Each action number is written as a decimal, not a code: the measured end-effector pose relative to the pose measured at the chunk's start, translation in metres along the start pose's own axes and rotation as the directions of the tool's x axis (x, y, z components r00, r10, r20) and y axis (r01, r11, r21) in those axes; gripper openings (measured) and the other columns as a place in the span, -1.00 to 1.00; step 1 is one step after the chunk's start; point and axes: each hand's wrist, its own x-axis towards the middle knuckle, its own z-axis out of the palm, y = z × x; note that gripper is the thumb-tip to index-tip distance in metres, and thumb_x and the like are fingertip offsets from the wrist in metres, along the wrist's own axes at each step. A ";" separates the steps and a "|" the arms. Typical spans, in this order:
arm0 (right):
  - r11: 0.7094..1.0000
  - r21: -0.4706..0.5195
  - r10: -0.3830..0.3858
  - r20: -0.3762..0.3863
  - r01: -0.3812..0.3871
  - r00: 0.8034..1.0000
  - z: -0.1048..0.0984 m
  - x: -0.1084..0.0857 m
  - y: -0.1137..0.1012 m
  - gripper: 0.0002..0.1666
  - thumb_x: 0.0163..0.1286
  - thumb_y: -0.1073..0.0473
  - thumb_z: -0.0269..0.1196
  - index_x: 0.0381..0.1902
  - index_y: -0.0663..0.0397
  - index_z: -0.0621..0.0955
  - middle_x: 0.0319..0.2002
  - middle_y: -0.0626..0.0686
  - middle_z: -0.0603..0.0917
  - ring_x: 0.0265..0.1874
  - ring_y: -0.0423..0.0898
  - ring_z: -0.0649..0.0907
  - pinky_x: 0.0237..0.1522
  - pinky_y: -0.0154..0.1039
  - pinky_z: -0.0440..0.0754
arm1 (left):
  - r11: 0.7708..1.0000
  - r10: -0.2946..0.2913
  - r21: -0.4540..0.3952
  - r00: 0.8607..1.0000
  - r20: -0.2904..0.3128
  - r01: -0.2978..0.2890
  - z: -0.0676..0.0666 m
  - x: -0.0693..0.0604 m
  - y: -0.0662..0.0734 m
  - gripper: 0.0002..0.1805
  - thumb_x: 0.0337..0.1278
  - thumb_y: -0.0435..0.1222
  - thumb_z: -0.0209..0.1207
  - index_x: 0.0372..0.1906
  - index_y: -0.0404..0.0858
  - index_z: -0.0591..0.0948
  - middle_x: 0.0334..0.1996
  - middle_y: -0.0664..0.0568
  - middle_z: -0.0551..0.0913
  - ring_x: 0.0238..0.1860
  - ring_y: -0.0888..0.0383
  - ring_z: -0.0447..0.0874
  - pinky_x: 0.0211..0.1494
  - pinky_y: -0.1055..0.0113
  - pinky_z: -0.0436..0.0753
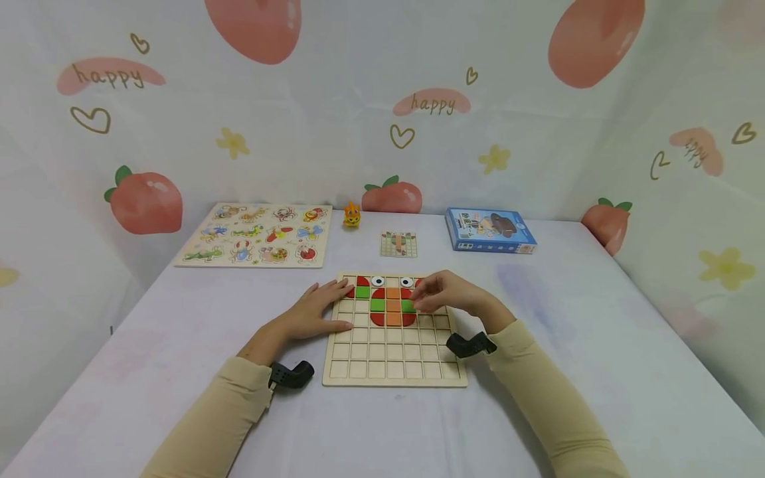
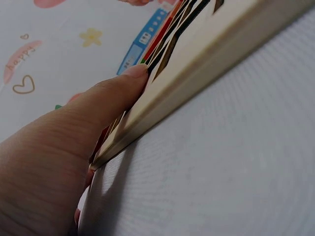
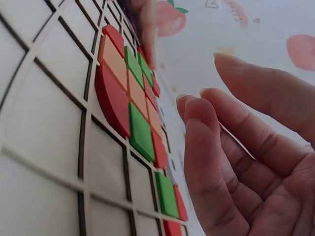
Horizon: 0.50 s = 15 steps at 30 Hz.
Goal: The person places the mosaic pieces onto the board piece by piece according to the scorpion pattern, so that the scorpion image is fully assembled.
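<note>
A wooden grid board (image 1: 394, 383) lies flat on the table. In its upper rows sit red quarter-round tiles (image 1: 377, 320), green tiles (image 1: 362, 292), a column of orange tiles (image 1: 393, 318) and two eye tiles (image 1: 378, 281). My left hand (image 1: 307, 315) rests on the board's left side with fingers spread; its thumb (image 2: 110, 96) lies over the board's edge in the left wrist view. Over the upper right cells hovers my right hand (image 1: 451, 292), partly covering tiles there. The right wrist view shows its fingers (image 3: 202, 172) loosely bent, thumb apart, nothing between them.
Behind the board lies a small pattern card (image 1: 399, 244). A wooden insect puzzle (image 1: 251, 236) is at the back left, an orange toy figure (image 1: 352, 216) beside it. At the back right lies a blue box (image 1: 490, 231). A printed cloth backdrop stands behind the table.
</note>
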 end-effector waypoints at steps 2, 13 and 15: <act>1.000 -0.005 0.007 -0.007 -0.007 1.000 -0.003 -0.007 0.000 -0.63 0.22 0.17 0.29 -0.10 0.33 0.60 -0.32 -0.04 0.69 -0.39 -0.16 0.64 -0.23 -0.25 0.65 | 1.000 0.000 -0.001 1.000 0.000 0.000 0.000 0.000 0.000 -0.08 0.01 0.18 0.18 0.43 -0.12 0.16 0.47 -0.01 0.05 0.49 -0.06 -0.09 0.49 -0.10 -0.22; 0.995 -0.072 0.071 -0.058 -0.076 0.996 -0.028 -0.051 0.016 -0.60 0.20 0.18 0.30 -0.07 0.36 0.59 -0.22 0.12 0.70 -0.39 -0.18 0.63 -0.27 -0.29 0.64 | 1.000 -0.004 0.009 1.000 0.006 0.004 0.000 0.000 0.000 -0.08 0.01 0.18 0.18 0.44 -0.12 0.15 0.47 -0.01 0.06 0.49 -0.06 -0.10 0.49 -0.10 -0.22; 0.994 -0.075 0.080 -0.063 -0.084 0.995 -0.031 -0.059 0.020 -0.59 0.21 0.18 0.30 -0.06 0.36 0.59 -0.22 0.14 0.70 -0.41 -0.17 0.62 -0.28 -0.29 0.64 | 1.000 -0.003 0.011 1.000 0.005 0.003 0.000 0.000 0.000 -0.07 0.01 0.18 0.18 0.44 -0.12 0.15 0.47 -0.02 0.06 0.49 -0.07 -0.10 0.49 -0.11 -0.21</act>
